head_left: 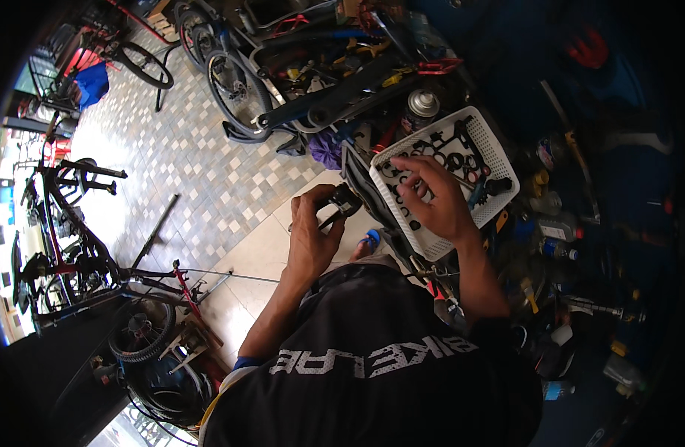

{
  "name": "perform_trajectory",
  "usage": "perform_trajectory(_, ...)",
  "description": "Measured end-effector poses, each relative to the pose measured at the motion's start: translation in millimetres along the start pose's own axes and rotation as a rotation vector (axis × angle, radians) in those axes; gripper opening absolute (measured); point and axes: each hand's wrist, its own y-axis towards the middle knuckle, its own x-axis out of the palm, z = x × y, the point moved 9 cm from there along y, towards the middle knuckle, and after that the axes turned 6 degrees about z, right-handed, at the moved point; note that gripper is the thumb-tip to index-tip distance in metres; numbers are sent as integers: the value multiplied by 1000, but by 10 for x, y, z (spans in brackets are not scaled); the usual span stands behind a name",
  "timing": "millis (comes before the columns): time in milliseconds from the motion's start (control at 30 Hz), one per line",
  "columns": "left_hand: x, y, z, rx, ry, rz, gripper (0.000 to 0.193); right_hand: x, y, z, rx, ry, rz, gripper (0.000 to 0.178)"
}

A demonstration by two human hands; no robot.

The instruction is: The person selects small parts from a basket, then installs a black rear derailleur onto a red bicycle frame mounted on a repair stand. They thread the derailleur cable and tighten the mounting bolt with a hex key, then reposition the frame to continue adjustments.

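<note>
In front of my body, my left hand point(312, 231) is closed around a small black bike part point(345, 200). The part has a rounded end sticking out past my fingertips; its exact kind is hard to make out. To the right, my right hand point(435, 200) hovers over a white plastic basket point(499, 153) with its fingers apart and nothing seen in them. Black rings, clamps and other small dark parts point(455, 160) lie scattered in the basket. My right palm and wrist hide some of its near side.
Beyond the basket stand a spray can point(423, 104) and a heap of tools and bike parts point(320, 82). Bottles point(558, 227) crowd the dark right side. Bike frames point(59, 246) and a wheel point(141, 328) stand at left, by the tiled floor point(201, 156).
</note>
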Motion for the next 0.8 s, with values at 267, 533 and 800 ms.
perform_trajectory(267,-224,-72,31,16,-18,-5,56,682,-58,-331,-129,12,-249,73)
perform_trajectory(533,-361,-67,-134,-139,-398,-160,62,923,132,-451,-87,179,-262,57)
perform_trajectory(800,-688,-124,-362,-113,-516,-70,64,1347,251,-532,-57,249,-311,58)
